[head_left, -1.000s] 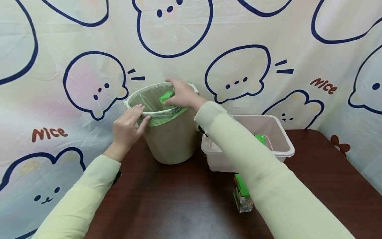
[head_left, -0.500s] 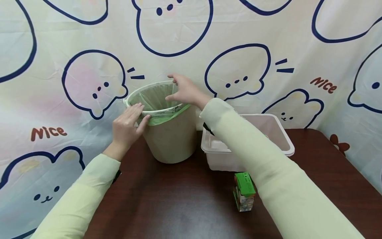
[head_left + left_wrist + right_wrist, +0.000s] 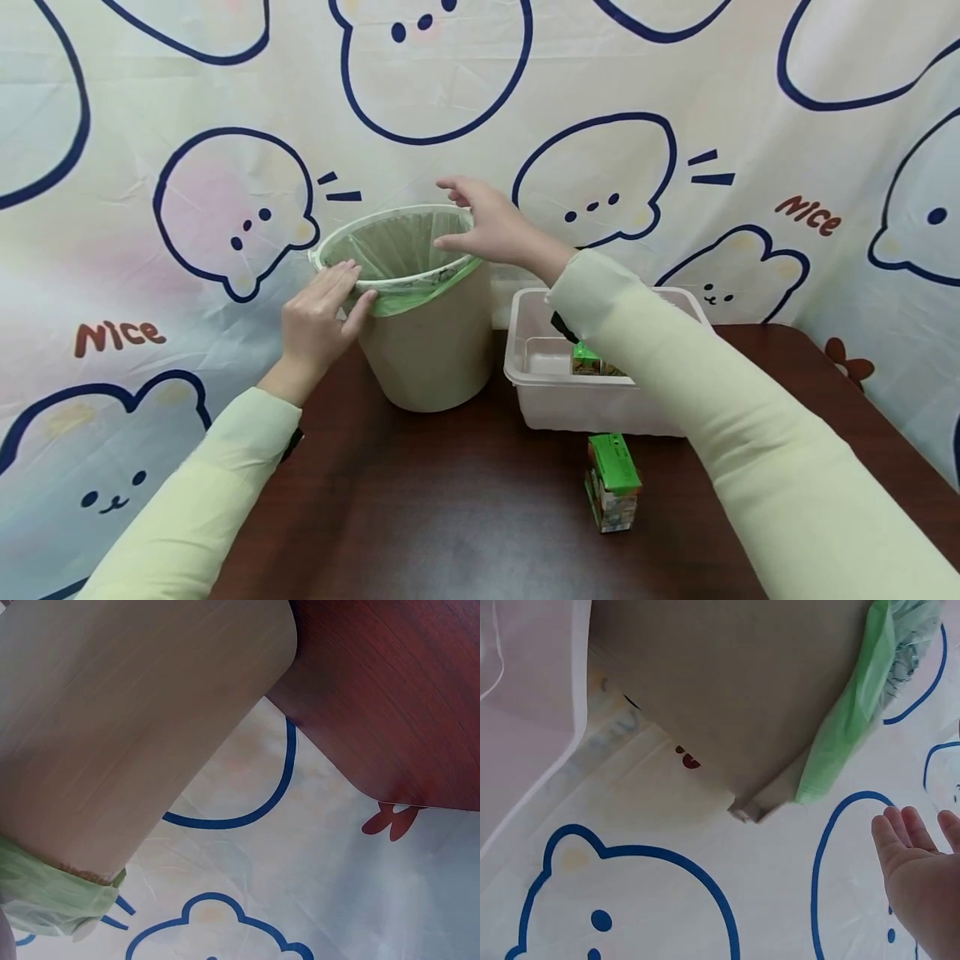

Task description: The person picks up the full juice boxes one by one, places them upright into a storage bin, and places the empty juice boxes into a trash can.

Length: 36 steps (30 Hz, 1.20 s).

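In the head view a beige trash can (image 3: 427,367) stands on the table, lined with a light green plastic bag (image 3: 420,302) folded over its white rim. My left hand (image 3: 318,321) rests on the rim's near left side, fingers straight, thumb against the folded bag. Over the right edge of the can hovers my right hand (image 3: 491,223), fingers spread and nothing in them. The right wrist view also shows that right hand (image 3: 922,885) apart from the bag (image 3: 847,727). What lies inside the can is hidden. A small green-topped carton (image 3: 613,479) stands on the table.
Right of the can sits a pale pink plastic tub (image 3: 592,408), with green-topped cartons (image 3: 587,360) inside, partly hidden by my right sleeve (image 3: 675,358). The dark wood table (image 3: 450,517) ends at a cloth backdrop (image 3: 420,92) printed with cartoon faces.
My right hand let go of a green item inside the can and it dropped from sight. The hand then moved up and right, off the opening. My left hand stayed put.
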Motion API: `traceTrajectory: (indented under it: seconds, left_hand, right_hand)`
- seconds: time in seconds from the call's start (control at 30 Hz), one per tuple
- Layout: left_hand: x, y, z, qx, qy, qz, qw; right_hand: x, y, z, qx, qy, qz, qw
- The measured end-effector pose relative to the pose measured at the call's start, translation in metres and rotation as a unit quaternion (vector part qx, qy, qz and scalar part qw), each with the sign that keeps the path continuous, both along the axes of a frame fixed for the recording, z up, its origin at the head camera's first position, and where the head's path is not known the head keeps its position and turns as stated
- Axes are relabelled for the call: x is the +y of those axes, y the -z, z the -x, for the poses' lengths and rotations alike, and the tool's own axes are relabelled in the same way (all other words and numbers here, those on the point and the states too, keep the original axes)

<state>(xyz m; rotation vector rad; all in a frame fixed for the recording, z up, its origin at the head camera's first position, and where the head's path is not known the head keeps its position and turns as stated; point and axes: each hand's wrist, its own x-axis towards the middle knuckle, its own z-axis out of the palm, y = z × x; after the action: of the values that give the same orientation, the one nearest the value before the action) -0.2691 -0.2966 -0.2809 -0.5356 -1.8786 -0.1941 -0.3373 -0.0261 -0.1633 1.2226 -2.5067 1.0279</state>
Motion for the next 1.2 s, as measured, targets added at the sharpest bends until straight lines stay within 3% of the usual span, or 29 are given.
traceTrajectory:
  seconds: [0.17, 0.47, 0.83, 1.2]
  left_hand:
    - [-0.001, 0.000, 0.000, 0.006, 0.003, -0.003, 1.0000]
    - [-0.003, 0.000, -0.001, 0.014, 0.000, 0.002, 0.9999]
    - [-0.003, 0.000, 0.000, 0.006, 0.001, 0.002, 1.0000]
    - [-0.001, 0.000, 0.000, 0.004, -0.001, 0.005, 1.0000]
  right_hand:
    - [0.013, 0.002, -0.008, 0.030, -0.018, 0.020, 0.9992]
    - [0.041, 0.014, -0.023, 0.036, -0.046, 0.032, 0.9978]
    - [0.079, 0.042, -0.031, 0.066, -0.060, 0.015, 0.9959]
    - [0.113, 0.071, -0.053, 0.054, -0.094, 0.017, 0.9940]
